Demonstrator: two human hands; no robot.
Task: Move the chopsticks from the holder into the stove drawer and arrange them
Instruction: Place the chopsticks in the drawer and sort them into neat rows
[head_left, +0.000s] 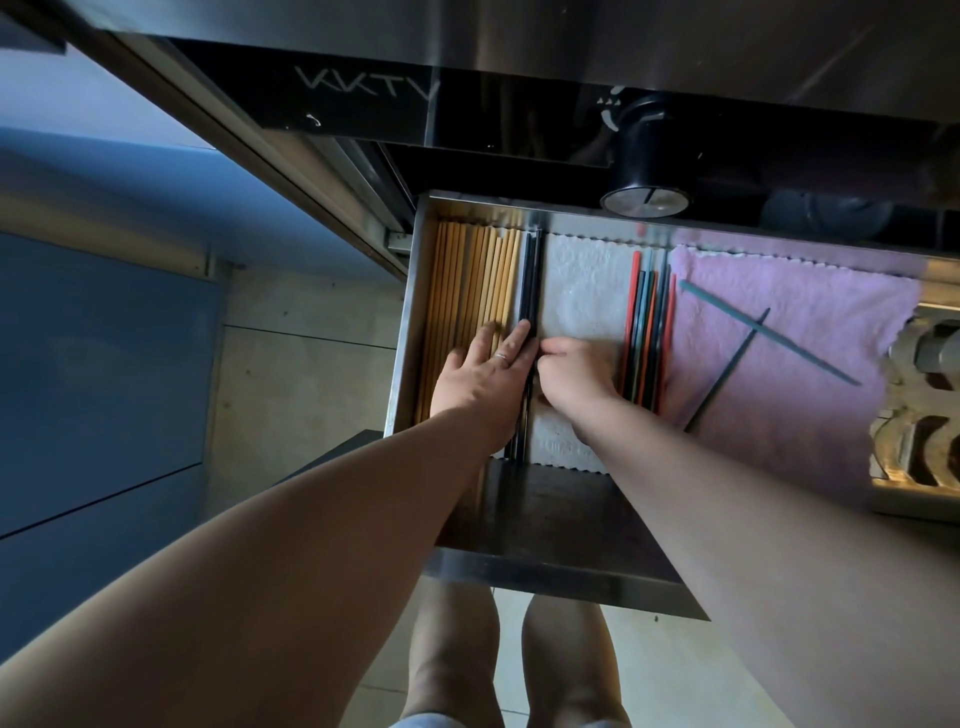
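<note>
**Squaring up the black pair**

In the drawer, wooden chopsticks lie packed left. The left hand presses flat, likely steadying them, while black chopsticks are seemingly pinched by the curled right hand for aligning. Coloured chopsticks lie sorted; two loose chopsticks cross on the pink cloth.

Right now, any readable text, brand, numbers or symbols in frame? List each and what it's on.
"VKTV" (faint, best reading): brand lettering on the black stove front panel.
Small triangles and arc marks beside the knob: symbols only, too small to read.
Small white mark further left on the panel: unreadable.
No print visible on the black chopsticks, pink cloth or drawer.
</note>
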